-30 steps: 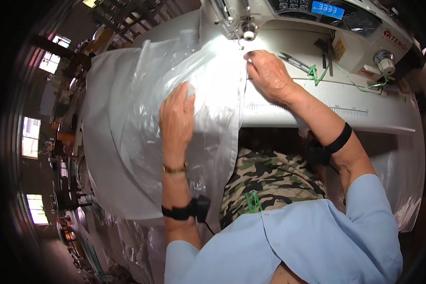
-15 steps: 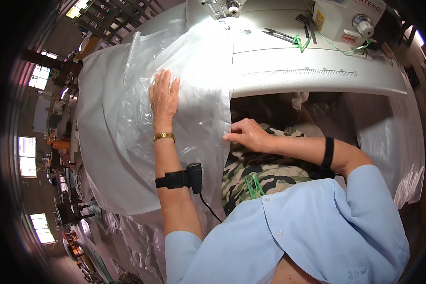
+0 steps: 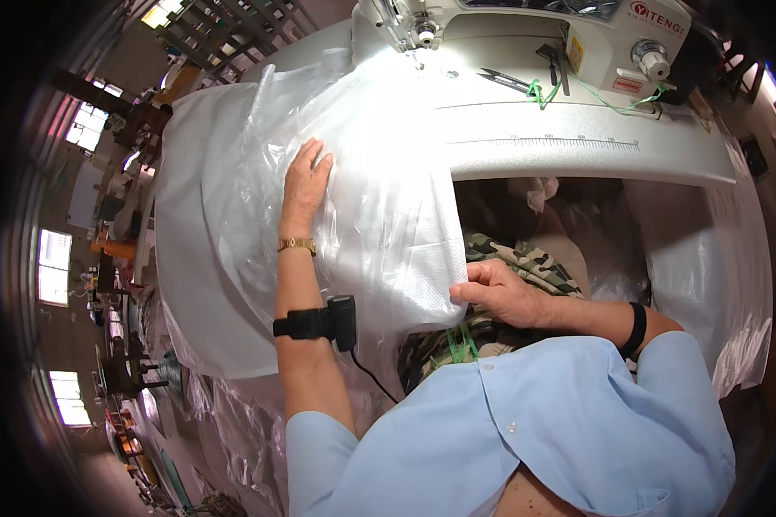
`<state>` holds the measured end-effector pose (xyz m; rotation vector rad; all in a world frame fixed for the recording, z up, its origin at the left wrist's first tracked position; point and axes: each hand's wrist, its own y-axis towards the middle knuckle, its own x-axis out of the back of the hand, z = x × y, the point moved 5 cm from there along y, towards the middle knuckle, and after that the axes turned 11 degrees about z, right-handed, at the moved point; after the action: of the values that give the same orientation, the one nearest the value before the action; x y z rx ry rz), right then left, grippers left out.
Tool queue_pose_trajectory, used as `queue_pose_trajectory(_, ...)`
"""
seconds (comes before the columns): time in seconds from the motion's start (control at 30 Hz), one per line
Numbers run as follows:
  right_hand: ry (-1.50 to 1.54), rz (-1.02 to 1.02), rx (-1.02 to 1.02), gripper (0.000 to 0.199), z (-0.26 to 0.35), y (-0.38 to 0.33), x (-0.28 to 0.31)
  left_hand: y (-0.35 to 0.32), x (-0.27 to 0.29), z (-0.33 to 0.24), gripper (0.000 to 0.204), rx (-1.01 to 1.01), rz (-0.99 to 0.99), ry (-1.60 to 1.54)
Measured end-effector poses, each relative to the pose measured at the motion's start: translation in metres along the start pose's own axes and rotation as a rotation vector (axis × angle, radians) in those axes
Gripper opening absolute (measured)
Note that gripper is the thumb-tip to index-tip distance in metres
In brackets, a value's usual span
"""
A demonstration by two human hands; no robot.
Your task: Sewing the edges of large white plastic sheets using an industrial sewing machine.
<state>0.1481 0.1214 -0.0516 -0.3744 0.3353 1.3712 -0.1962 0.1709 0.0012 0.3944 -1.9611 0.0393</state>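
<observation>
A white woven plastic sack [image 3: 422,258] with a clear film layer spreads across the sewing machine bed and hangs over its near edge. On the film, my left hand [image 3: 305,185] lies flat, fingers stretched out and slightly apart. My right hand [image 3: 502,293] pinches the sack's lower right edge between thumb and fingers, just above my lap. At the far end of the sack, under a bright lamp, is the sewing machine's needle area [image 3: 422,52]; glare hides where the sack meets the needle.
Right of the needle, a pair of tweezers [image 3: 504,80] and a dark flat tool [image 3: 553,65] lie on the bed near green string [image 3: 539,93]. The machine head with its handwheel [image 3: 651,60] stands at the far right. Loose plastic sheeting [image 3: 707,258] hangs at the right.
My right hand has moved right and toward me, drawing the sack's edge with it and folding its lower corner up over my lap. My left hand stays flat on the film.
</observation>
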Motion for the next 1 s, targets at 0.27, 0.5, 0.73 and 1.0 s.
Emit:
queue_pose_trajectory(0.27, 0.026, -0.073, 0.002, 0.028, -0.004, -0.008, 0.003, -0.14, 0.002, -0.184, 0.025, -0.302, -0.021, 0.038)
queue_pose_trajectory(0.5, 0.019, -0.07, 0.056, 0.028, -0.002, -0.002, -0.017, -0.176, 0.002, -0.171, 0.012, -0.182, -0.121, 0.264)
queue_pose_trajectory(0.73, -0.05, -0.069, 0.059, 0.024, 0.011, -0.004, -0.026, -0.187, 0.004, -0.18, 0.016, -0.187, -0.101, 0.042)
queue_pose_trajectory(1.0, -0.036, -0.12, 0.087, 0.026, -0.006, 0.0, -0.021, -0.193, -0.028, -0.138, 0.022, 0.231, 0.155, -0.938)
